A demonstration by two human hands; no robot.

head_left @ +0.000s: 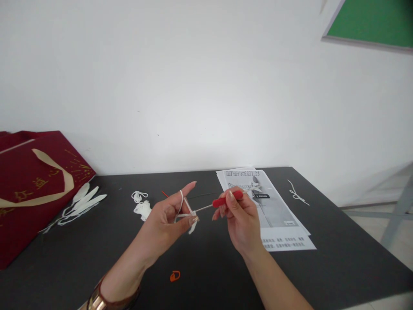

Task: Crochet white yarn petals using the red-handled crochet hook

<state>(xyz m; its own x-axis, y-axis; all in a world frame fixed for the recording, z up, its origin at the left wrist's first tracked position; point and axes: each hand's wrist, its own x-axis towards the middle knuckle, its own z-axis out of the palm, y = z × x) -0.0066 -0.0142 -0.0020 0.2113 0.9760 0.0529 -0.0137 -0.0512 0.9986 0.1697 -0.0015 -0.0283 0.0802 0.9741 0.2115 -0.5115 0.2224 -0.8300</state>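
My right hand (241,215) is closed around the red handle of a crochet hook (227,198), whose thin metal shaft points left. At its tip sits a small piece of white yarn work (192,217). My left hand (171,219) pinches that piece between thumb and a finger, and a white strand is looped over the raised index finger. A short end hangs below the thumb. The hook's very tip is hidden in the yarn. An orange stitch marker (174,276) lies on the table below my hands.
Printed sheets (287,224) lie under and behind my right hand. White yarn (142,209) sits left of my hands, white petal-like pieces (85,202) farther left by a dark red bag (41,181). A tied white strand (297,193) rests on the black table (338,254) at right.
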